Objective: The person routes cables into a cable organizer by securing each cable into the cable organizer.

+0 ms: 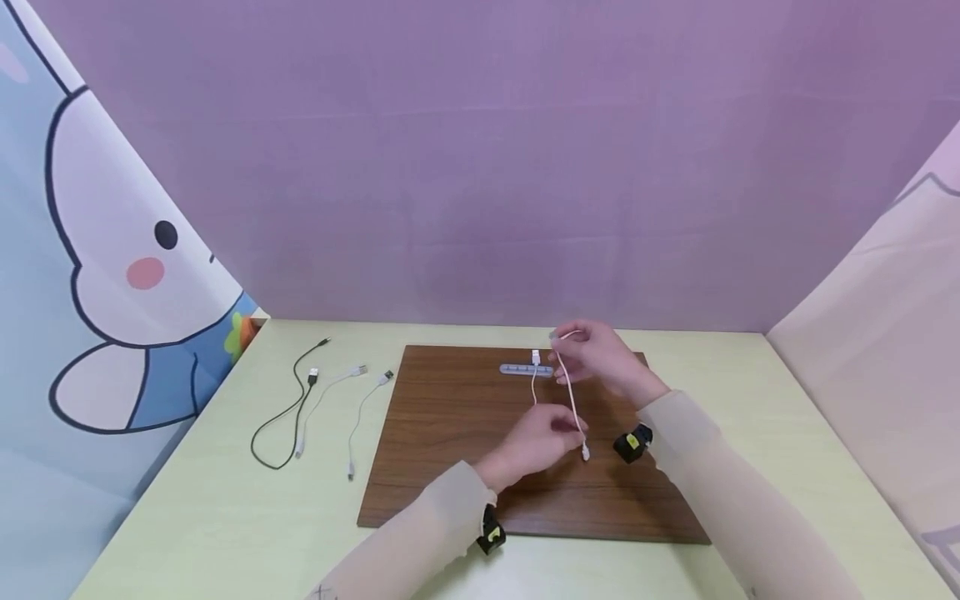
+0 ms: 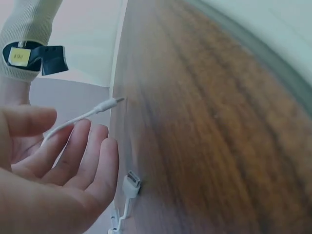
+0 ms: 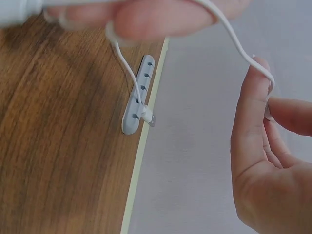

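My right hand (image 1: 603, 360) pinches a white charging cable (image 1: 567, 385) near its upper end, above the far part of a brown wooden board (image 1: 442, 433). Lower down, my left hand (image 1: 536, 440) holds the same cable between thumb and fingers, close to a slim white plug (image 2: 106, 105) that sticks out past the fingers. At the board's far edge lies a blue-grey slotted cable holder (image 3: 131, 117). A second white cable (image 3: 127, 68) sits in one of its slots, its plug (image 3: 148, 116) pointing beyond the edge. The right fingertips hide the cable's upper end.
On the pale table left of the board lie a black cable (image 1: 258, 433) and two short white cables (image 1: 318, 402) (image 1: 360, 412). A purple cloth (image 1: 480, 183) hangs behind the table, with printed cloth (image 1: 150, 317) at the left.
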The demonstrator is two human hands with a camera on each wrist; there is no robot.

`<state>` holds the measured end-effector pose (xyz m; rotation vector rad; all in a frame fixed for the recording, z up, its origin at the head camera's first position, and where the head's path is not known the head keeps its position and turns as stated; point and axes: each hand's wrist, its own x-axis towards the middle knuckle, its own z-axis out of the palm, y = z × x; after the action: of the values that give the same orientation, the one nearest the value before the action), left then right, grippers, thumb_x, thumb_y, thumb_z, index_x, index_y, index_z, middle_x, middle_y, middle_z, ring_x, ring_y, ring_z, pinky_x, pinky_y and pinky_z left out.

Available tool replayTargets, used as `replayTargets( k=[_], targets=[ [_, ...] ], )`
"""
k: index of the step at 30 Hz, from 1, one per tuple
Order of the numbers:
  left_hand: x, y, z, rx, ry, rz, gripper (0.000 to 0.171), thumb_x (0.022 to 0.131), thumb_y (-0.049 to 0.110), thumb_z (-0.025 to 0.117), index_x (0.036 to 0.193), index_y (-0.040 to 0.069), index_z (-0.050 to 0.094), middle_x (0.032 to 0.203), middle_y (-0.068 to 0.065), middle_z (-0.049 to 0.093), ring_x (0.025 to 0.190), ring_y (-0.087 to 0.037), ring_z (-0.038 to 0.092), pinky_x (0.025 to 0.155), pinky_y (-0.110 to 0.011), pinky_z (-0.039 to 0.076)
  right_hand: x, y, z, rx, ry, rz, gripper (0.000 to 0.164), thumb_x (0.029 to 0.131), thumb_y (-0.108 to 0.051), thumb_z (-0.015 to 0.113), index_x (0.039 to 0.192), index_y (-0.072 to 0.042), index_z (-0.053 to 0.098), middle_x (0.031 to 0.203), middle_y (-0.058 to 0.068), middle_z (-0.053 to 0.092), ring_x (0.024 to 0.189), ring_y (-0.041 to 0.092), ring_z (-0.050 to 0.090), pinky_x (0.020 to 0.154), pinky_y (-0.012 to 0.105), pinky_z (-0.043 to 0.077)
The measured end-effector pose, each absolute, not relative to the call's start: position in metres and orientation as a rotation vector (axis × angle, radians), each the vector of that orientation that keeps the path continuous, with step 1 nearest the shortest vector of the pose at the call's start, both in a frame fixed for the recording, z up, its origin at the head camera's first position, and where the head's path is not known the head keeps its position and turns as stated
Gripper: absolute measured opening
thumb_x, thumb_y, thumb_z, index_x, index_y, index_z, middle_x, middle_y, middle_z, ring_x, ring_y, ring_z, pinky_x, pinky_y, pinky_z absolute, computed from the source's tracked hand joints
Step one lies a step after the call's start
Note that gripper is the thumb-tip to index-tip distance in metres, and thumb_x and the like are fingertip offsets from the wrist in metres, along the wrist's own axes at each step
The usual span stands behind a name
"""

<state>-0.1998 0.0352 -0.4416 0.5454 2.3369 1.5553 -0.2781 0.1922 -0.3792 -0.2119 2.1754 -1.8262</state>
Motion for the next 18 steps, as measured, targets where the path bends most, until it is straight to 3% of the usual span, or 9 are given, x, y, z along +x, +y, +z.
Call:
replayTargets(
  k=[5, 9, 18],
  targets=[
    [-0.199, 0.033, -0.445, 0.515, 2.368, 1.581, 0.009, 0.098, 0.01, 0.066, 0.097, 0.004, 0.073, 0.085, 0.005, 0.07, 0.079, -0.004, 0.061, 0.078, -0.026, 0.049, -0.284, 0.192, -0.382, -0.19, 2.19, -1.848, 0.037, 0.101, -0.007, 0.061, 0.133, 0.007, 0.047, 0.099, 0.021, 0.07, 0.088, 0.04, 0.072, 0.083, 0.05, 0.059],
    [-0.199, 0.03, -0.444, 0.534, 2.408, 1.561, 0.008, 0.098, 0.006, 0.064, 0.096, 0.001, 0.07, 0.078, 0.002, 0.069, 0.069, -0.005, 0.06, 0.068, -0.023, 0.049, -0.29, 0.193, -0.384, -0.211, 2.233, -1.856, 0.039, 0.1, -0.005, 0.063, 0.133, 0.007, 0.046, 0.109, 0.03, 0.068, 0.096, 0.043, 0.071, 0.086, 0.051, 0.058],
    [-0.198, 0.028, -0.44, 0.483, 2.431, 1.505, 0.009, 0.094, 0.0, 0.067, 0.103, 0.0, 0.066, 0.072, 0.001, 0.063, 0.061, -0.01, 0.06, 0.061, -0.024, 0.049, -0.305, 0.196, -0.39, -0.197, 2.38, -1.77, 0.043, 0.096, -0.001, 0.067, 0.133, 0.01, 0.048, 0.122, 0.03, 0.061, 0.106, 0.044, 0.066, 0.087, 0.041, 0.059]
  ],
)
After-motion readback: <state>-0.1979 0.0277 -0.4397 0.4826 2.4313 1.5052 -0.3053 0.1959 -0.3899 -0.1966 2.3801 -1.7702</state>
